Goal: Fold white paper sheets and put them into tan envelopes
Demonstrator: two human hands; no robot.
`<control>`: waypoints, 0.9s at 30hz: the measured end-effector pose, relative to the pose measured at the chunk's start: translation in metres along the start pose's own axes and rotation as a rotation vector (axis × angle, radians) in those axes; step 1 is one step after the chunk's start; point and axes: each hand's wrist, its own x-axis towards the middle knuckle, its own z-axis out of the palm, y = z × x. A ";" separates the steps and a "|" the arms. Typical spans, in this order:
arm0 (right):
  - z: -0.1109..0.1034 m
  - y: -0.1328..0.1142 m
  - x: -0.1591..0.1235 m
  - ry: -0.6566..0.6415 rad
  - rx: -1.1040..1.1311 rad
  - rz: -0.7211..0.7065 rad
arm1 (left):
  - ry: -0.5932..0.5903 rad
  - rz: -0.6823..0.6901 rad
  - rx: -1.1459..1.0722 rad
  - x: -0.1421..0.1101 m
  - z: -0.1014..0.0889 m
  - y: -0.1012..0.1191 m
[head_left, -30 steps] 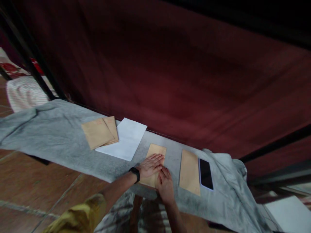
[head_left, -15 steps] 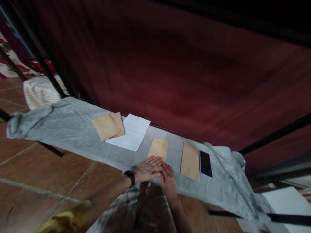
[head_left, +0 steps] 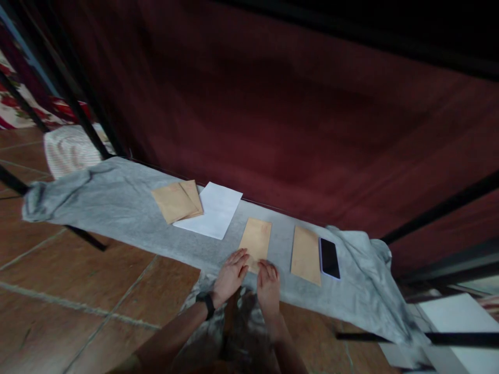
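A brown paper envelope [head_left: 256, 236] lies on the grey cloth in front of me, its near end partly covered by my hands. My left hand [head_left: 231, 275], with a dark band on the wrist, grips the near left corner, fingers bent together. At the near right corner, my right hand [head_left: 268, 280] has its fingers curled onto the paper edge. A narrow gap separates the two hands. To the right, a second brown envelope [head_left: 306, 255] lies flat beside a phone [head_left: 329, 258] with a dark screen. Left of my hands is a white paper sheet [head_left: 218, 208], overlapped by stacked brown envelopes [head_left: 174, 201].
The grey cloth [head_left: 101, 200] drapes over a long, narrow bench with dark metal legs. A dark red curtain [head_left: 249, 119] hangs right behind it. Black bars [head_left: 444, 208] stand at both sides, above a tiled floor [head_left: 97, 291].
My hands, which lay flat and overlapping on the envelope's near part, have drawn apart and toward me. Their fingers are now bent at its near corners. The other papers stay put.
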 end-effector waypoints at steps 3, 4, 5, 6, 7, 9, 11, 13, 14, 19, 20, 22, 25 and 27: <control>0.014 -0.015 -0.015 -0.027 -0.059 -0.098 | 0.047 -0.064 0.077 -0.001 0.005 0.005; 0.017 -0.019 -0.019 -0.033 -0.075 -0.111 | 0.055 -0.076 0.102 -0.002 0.006 0.005; 0.020 -0.023 -0.023 -0.035 -0.092 -0.106 | 0.062 -0.083 0.123 -0.003 0.008 0.005; 0.021 -0.026 -0.026 -0.035 -0.102 -0.095 | 0.068 -0.090 0.138 -0.005 0.010 0.005; 0.022 -0.028 -0.027 -0.034 -0.110 -0.078 | 0.073 -0.100 0.148 -0.006 0.012 0.004; 0.020 -0.028 -0.026 -0.032 -0.116 -0.051 | 0.089 -0.133 0.152 -0.008 0.015 0.003; 0.016 -0.025 -0.023 -0.034 -0.116 -0.044 | 0.116 -0.170 0.138 -0.009 0.018 0.001; 0.015 -0.021 -0.022 -0.031 -0.112 -0.051 | 0.144 -0.191 0.103 -0.007 0.018 0.000; 0.015 -0.021 -0.022 -0.025 -0.109 -0.050 | 0.156 -0.201 0.082 -0.005 0.018 -0.001; 0.022 -0.029 -0.020 0.036 -0.107 0.012 | 0.179 -0.286 -0.096 0.010 0.018 -0.006; 0.023 -0.032 -0.018 0.045 -0.105 0.028 | 0.174 -0.299 -0.163 0.013 0.019 -0.005; 0.022 -0.037 -0.012 0.060 -0.097 0.068 | 0.176 -0.302 -0.303 0.018 0.022 0.000; 0.014 -0.036 0.003 0.088 -0.040 0.154 | 0.176 -0.277 -0.449 0.022 0.021 0.019; 0.006 -0.030 0.016 0.139 0.087 0.227 | 0.125 -0.247 -0.509 0.022 0.017 0.033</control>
